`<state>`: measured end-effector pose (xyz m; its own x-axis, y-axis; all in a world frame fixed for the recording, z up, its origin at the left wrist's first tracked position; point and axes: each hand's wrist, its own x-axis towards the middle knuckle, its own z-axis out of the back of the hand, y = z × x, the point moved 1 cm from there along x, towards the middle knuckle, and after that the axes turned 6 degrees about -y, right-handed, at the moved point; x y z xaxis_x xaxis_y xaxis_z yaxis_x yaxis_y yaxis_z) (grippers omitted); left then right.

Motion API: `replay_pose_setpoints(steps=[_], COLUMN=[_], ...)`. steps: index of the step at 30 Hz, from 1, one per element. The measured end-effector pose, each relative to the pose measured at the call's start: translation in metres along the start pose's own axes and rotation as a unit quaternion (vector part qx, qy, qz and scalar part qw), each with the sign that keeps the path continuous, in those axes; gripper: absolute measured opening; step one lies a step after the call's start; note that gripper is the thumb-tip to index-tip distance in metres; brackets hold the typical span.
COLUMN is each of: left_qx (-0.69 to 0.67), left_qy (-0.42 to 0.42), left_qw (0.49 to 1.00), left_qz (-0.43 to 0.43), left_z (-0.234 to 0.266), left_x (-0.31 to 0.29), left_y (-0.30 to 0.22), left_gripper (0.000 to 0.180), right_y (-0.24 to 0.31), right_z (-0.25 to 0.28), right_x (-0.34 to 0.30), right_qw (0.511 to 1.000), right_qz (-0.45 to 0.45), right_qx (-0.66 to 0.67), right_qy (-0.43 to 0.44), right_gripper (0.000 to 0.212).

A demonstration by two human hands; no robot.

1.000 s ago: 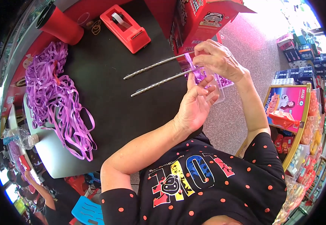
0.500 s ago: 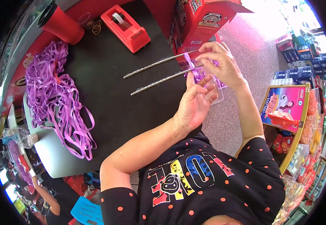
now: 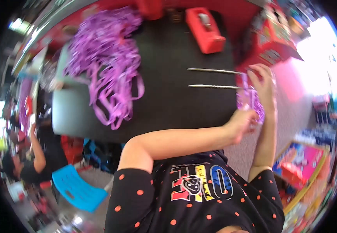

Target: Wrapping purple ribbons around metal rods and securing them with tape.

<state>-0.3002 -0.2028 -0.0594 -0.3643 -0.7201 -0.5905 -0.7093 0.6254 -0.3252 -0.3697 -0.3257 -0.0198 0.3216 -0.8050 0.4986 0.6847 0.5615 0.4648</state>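
Two slim twisted metal rods [image 3: 213, 86] stick out side by side over the dark table at the right. Purple ribbon [image 3: 244, 80] is looped about them near their right ends, and a bunch of it [image 3: 256, 105] hangs below. My right hand [image 3: 264, 86] is bent at those ends, fingertips beside the ribbon; blur hides whether they grip it. Just below the rods my left hand [image 3: 240, 123] is closed against the hanging purple ribbon, partly smeared by motion. A large tangled heap of the same ribbon [image 3: 112, 66] covers the table's left part.
A red tape dispenser [image 3: 211, 37] stands at the table's far side. To its right is an open red carton [image 3: 271, 42]. A blue stool [image 3: 77, 188] and another person [image 3: 46, 149] are at lower left; a display stand [image 3: 302, 167] with packages is at right.
The view has swung, shifting the table and rods. My left hand has come down from the rods, its spread fingers now closed by the purple ribbon. My right hand stays at the rod ends.
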Motion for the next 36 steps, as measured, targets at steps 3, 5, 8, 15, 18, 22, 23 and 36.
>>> replay_pose_setpoints(steps=[3,5,8,15,18,22,23,36], left_qx=[0.047,0.095,0.213,0.532,0.502,0.58,0.604,0.695], left_qy=[0.027,0.098,0.21,-0.23,-0.383,-0.468,-0.503,-0.447], left_qw=[0.998,0.989,0.953,0.714,0.612,0.469,0.398,0.263], left_qz=[0.038,0.053,-0.05,-0.392,-0.476,-0.474,-0.473,-0.498], left_z=[-0.013,-0.015,0.009,0.105,0.182,0.229,0.24,0.267], left_x=[-0.033,-0.063,-0.109,-0.231,-0.251,-0.251,-0.247,-0.207], left_y=[-0.008,-0.027,-0.06,-0.167,-0.205,-0.249,-0.257,-0.301], left_gripper=[0.014,0.025,0.033,0.02,0.021,0.021,0.021,0.013], right_y=[-0.04,-0.049,-0.057,-0.076,-0.105,-0.136,-0.112,-0.136], right_z=[-0.018,-0.026,-0.032,-0.016,-0.009,-0.008,-0.011,-0.01], right_x=[0.017,0.027,0.037,0.039,0.034,0.014,0.005,-0.229], right_qw=[0.903,0.87,0.845,0.836,0.84,0.858,0.878,0.763], right_qz=[-0.172,-0.202,-0.213,-0.264,-0.273,-0.3,-0.328,-0.524], right_qx=[0.284,0.291,0.3,0.291,0.296,0.263,0.216,0.365], right_qy=[0.273,0.343,0.388,0.383,0.363,0.325,0.273,0.099], right_gripper=[0.032,0.026,0.023,0.02,0.019,0.028,0.032,0.046])
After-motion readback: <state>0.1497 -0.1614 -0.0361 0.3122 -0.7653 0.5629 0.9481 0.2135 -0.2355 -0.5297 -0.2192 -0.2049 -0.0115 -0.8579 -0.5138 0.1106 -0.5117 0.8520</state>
